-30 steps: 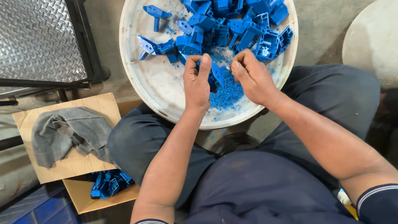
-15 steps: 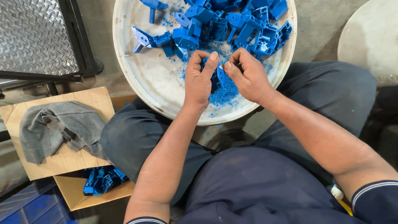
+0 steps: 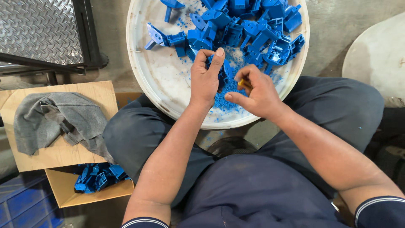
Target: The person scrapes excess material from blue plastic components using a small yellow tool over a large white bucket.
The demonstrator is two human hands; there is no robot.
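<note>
Your round tray (image 3: 168,80): white, speckled with blue shavings (image 3: 225,99). Plastic parts (image 3: 249,25): bright blue. Your trousers (image 3: 346,105): dark navy. Cloth (image 3: 50,118): grey. Cardboard box (image 3: 63,192): tan. Plate (image 3: 38,29): silver, diamond tread.

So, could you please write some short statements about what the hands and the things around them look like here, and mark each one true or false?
1. The left hand holds a blue plastic part over the round white tray. True.
2. The right hand lies flat on the person's knee. False: it is raised over the tray, its fingers pinched on a small yellowish thing.
3. Loose blue shavings lie on the tray under the hands. True.
4. The grey cloth lies inside the tray. False: it lies on a cardboard box flap at the person's left.
5. The open cardboard box holds red parts. False: the parts in it are blue.
</note>
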